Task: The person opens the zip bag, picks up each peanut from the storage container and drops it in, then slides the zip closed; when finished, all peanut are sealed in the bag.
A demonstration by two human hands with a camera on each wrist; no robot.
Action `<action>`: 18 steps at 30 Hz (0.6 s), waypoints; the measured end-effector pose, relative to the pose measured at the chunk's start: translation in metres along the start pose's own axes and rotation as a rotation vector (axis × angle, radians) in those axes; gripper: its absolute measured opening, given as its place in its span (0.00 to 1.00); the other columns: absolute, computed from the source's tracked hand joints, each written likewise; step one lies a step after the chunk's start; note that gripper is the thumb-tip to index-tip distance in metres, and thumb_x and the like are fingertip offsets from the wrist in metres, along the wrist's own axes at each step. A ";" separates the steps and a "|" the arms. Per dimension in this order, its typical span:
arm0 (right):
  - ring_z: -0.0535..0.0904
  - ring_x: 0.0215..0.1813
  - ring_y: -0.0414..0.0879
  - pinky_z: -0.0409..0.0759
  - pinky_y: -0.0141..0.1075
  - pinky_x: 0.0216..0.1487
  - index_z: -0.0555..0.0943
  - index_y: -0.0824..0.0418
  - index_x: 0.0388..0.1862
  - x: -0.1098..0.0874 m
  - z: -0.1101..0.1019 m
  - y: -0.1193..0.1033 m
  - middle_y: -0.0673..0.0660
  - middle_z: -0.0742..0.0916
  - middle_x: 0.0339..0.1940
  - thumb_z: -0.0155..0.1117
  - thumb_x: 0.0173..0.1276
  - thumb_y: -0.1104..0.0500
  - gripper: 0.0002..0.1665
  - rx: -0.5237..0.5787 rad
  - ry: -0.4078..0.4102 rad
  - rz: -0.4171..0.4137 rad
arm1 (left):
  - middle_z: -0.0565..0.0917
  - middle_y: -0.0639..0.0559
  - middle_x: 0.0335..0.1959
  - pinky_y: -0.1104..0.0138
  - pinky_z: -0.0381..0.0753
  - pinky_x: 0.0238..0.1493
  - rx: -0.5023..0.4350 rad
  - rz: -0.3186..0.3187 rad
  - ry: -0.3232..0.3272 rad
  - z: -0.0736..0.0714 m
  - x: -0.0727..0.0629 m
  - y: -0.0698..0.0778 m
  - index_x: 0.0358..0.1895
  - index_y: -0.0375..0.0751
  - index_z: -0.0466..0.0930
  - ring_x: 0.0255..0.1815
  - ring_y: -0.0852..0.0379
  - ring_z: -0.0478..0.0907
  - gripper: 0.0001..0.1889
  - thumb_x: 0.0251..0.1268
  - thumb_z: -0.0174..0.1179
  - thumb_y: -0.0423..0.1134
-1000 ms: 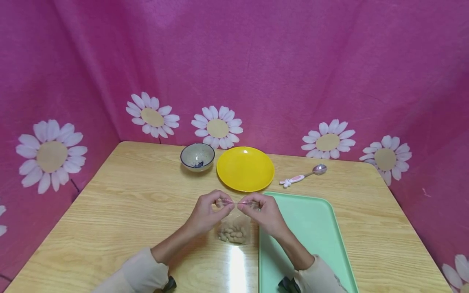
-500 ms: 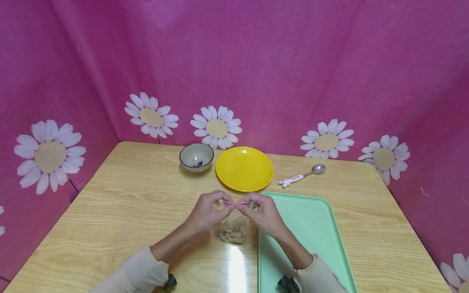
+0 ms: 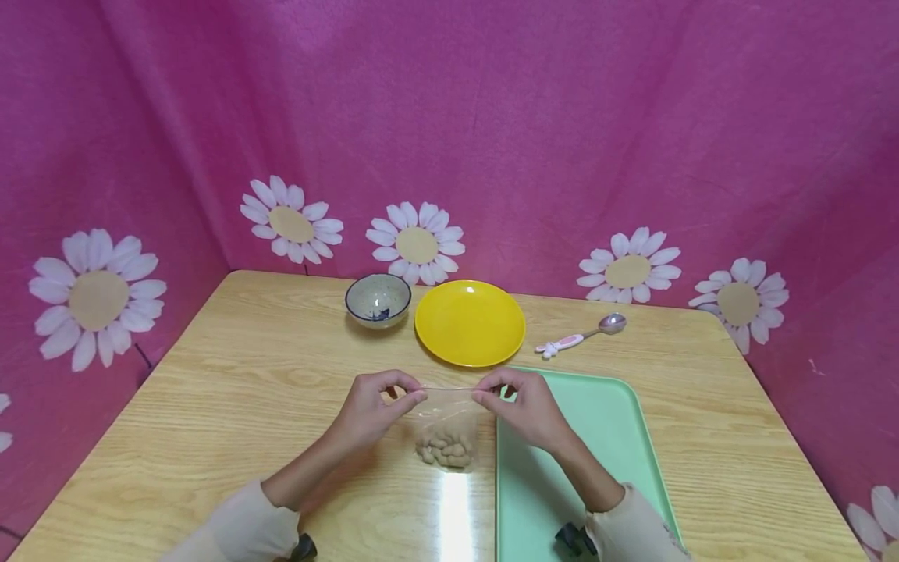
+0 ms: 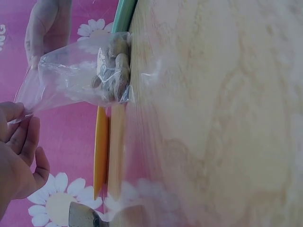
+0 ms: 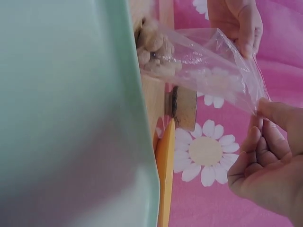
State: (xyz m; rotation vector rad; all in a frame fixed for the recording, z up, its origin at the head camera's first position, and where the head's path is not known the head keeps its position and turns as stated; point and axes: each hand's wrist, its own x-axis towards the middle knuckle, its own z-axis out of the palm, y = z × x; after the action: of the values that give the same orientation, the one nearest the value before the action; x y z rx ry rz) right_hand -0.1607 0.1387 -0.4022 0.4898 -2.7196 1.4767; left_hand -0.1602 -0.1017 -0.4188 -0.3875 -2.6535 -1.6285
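Note:
A clear zip bag (image 3: pixel 449 417) hangs upright between the two hands, its bottom close over the wooden table. Tan, lumpy nuts that look like unshelled peanuts (image 3: pixel 445 451) lie at the bottom of the bag. My left hand (image 3: pixel 378 404) pinches the left end of the bag's top edge between thumb and index finger. At the right end, thumb and index finger of my right hand (image 3: pixel 523 402) pinch the same edge. Between them the pinkish zip line (image 5: pixel 261 78) runs taut. In the left wrist view, the bag's film (image 4: pixel 66 71) spreads out from the fingertips.
A mint-green tray (image 3: pixel 590 421) lies under the right forearm. Behind the hands stand a yellow plate (image 3: pixel 470 324) and a dark-rimmed bowl (image 3: pixel 378 300). A spoon (image 3: pixel 579 338) with a rabbit handle lies to the plate's right. Pink flowered cloth (image 3: pixel 492 140) encloses the table.
Both hands have moved apart, left hand leftward and right hand rightward. The bag's top edge, earlier bunched between nearly touching fingertips, is now stretched straight.

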 end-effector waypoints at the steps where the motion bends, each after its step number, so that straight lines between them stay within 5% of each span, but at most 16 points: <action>1: 0.74 0.32 0.39 0.74 0.34 0.39 0.85 0.56 0.31 0.000 -0.001 0.000 0.49 0.86 0.27 0.69 0.60 0.57 0.04 -0.005 0.002 0.003 | 0.85 0.60 0.31 0.62 0.75 0.46 -0.003 -0.007 0.004 -0.001 0.000 -0.001 0.33 0.50 0.84 0.35 0.61 0.77 0.02 0.58 0.66 0.42; 12: 0.75 0.31 0.37 0.76 0.34 0.39 0.85 0.55 0.31 -0.006 -0.012 -0.003 0.46 0.86 0.26 0.70 0.59 0.57 0.03 -0.086 0.047 -0.040 | 0.85 0.59 0.31 0.61 0.76 0.47 -0.024 -0.042 0.043 -0.006 -0.006 0.005 0.33 0.49 0.85 0.36 0.60 0.77 0.03 0.57 0.66 0.42; 18: 0.74 0.30 0.37 0.75 0.31 0.35 0.84 0.54 0.32 -0.018 -0.021 -0.017 0.44 0.85 0.27 0.67 0.62 0.54 0.05 -0.068 -0.023 -0.036 | 0.87 0.57 0.33 0.69 0.79 0.41 -0.025 0.081 -0.033 -0.016 -0.017 0.018 0.35 0.48 0.83 0.38 0.62 0.82 0.04 0.61 0.63 0.42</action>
State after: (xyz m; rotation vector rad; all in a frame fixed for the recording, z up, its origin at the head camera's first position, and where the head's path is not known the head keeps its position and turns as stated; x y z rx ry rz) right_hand -0.1415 0.1523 -0.3793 0.5532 -2.7528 1.3742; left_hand -0.1419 -0.1117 -0.3981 -0.5195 -2.6057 -1.6481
